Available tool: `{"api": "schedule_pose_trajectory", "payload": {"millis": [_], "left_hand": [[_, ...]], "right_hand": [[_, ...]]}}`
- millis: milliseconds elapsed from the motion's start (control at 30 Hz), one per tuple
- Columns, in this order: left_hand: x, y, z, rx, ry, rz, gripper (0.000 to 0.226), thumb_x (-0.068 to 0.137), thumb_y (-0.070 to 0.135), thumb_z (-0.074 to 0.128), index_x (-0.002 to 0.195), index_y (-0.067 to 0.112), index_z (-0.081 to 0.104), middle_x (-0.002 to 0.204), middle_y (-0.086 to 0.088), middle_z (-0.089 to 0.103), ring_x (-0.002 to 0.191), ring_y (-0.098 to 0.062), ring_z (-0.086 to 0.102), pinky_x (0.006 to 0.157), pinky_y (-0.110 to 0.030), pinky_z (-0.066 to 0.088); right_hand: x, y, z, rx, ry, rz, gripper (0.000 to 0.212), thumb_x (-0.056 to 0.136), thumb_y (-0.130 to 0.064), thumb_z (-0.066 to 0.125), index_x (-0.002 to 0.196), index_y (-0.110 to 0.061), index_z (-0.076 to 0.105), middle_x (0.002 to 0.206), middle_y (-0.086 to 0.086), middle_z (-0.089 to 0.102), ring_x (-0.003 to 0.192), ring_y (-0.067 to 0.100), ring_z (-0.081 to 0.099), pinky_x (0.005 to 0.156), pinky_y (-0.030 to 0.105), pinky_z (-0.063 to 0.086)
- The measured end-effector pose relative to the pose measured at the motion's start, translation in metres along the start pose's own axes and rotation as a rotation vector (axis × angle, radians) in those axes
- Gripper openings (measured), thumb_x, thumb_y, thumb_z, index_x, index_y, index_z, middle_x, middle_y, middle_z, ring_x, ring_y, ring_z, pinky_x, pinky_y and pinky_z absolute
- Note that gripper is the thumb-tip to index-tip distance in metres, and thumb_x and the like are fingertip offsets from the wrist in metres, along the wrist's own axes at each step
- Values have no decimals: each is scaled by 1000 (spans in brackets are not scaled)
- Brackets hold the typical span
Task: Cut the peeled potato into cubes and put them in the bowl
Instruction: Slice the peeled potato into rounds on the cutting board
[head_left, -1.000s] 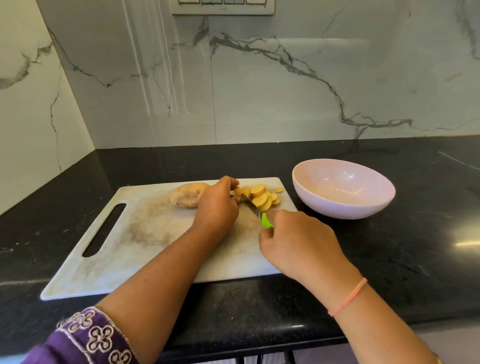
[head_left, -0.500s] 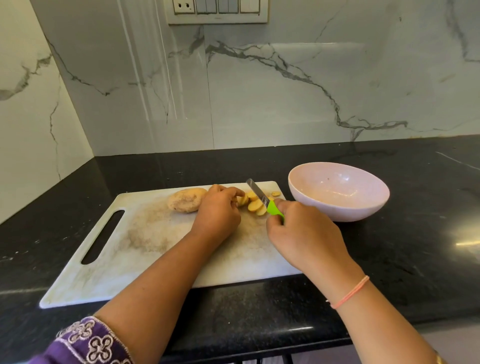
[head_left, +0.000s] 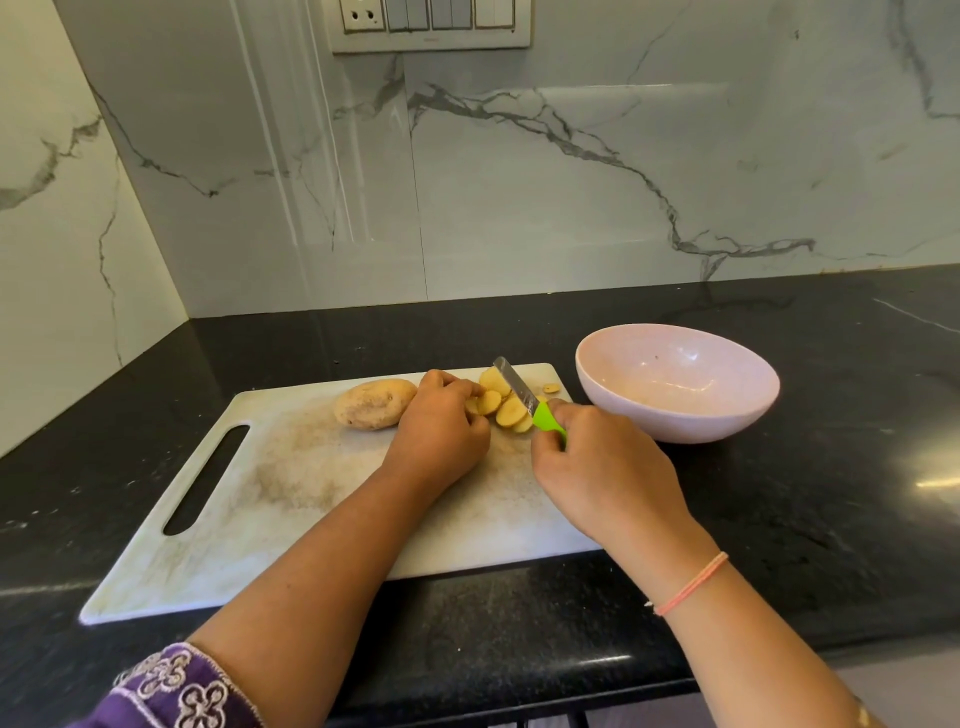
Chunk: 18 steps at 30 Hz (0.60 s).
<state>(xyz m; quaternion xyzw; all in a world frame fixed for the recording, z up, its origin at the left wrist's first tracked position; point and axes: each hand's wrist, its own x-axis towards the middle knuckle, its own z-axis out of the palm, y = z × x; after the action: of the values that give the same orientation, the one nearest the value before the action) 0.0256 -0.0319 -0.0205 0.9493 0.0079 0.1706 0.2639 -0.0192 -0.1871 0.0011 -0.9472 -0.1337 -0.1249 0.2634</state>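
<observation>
Yellow potato slices (head_left: 506, 408) lie in a small heap at the far right of the white cutting board (head_left: 291, 483). My left hand (head_left: 441, 436) is curled over the heap's left side, fingertips pinching a slice. My right hand (head_left: 597, 467) grips the green handle of a knife (head_left: 524, 402), whose blade slants up and away across the slices. A whole potato (head_left: 375, 410) rests on the board just left of my left hand. The pale pink bowl (head_left: 675, 384) stands on the counter right of the board, with nothing visible inside.
One stray potato bit (head_left: 550, 388) lies near the board's far right corner. The black stone counter (head_left: 831, 493) runs to marble walls behind and on the left. A switch panel (head_left: 431, 23) is on the back wall. The counter's front edge is close below my arms.
The knife blade has lifted from low between my hands and now slants up over the slices. My right hand shifted slightly right. The left hand stays on the heap.
</observation>
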Motion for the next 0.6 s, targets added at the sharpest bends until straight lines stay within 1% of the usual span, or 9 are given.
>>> {"api": "schedule_pose_trajectory", "payload": {"millis": [67,167,267,367,433,500,600], "left_hand": [[1,0,0,16,8,10,40,91,23,55,131,16,55,127,-1,48,94,-8,49,80,-16,38],[1,1,1,54,21,19,41,92,28,56,131,18,55,124,-2,49,98,-13,52,79,-17,38],[1,2,1,84,19,28,42,92,33,56,131,19,54,120,-2,49,90,-10,49,77,-19,38],[2,3,1,80,14,16,39,90,36,58,126,22,55,116,-1,48,83,-8,46,72,-19,39],[2,5,0,52,19,17,33,88,33,60,119,23,55,114,1,47,81,-9,47,68,-19,39],[1,6,-2,28,27,35,25,88,26,61,111,22,53,110,2,48,83,-9,48,66,-18,38],[0,6,-3,16,50,57,16,88,17,60,96,22,48,98,3,52,81,-10,47,58,-14,33]], "right_hand": [[-1,0,0,14,11,1,33,96,-32,37,123,-26,57,64,-3,50,67,17,57,52,30,40],[-1,-1,1,38,46,-8,44,97,-30,36,140,-26,43,65,-6,49,70,16,58,55,28,43],[-3,-2,3,46,63,-10,46,97,-29,35,143,-24,39,69,-4,52,73,18,60,60,32,48],[-4,-3,6,50,59,-5,46,98,-30,34,144,-25,37,73,-3,54,76,18,60,61,31,47],[-4,-3,7,59,58,0,47,98,-30,34,144,-25,36,74,-3,54,77,18,61,61,31,47],[-3,-2,9,64,58,8,47,98,-31,34,144,-25,36,77,0,57,79,20,62,63,32,49],[-2,-1,10,63,48,29,47,97,-30,34,143,-26,38,87,5,64,84,24,62,69,38,53]]}}
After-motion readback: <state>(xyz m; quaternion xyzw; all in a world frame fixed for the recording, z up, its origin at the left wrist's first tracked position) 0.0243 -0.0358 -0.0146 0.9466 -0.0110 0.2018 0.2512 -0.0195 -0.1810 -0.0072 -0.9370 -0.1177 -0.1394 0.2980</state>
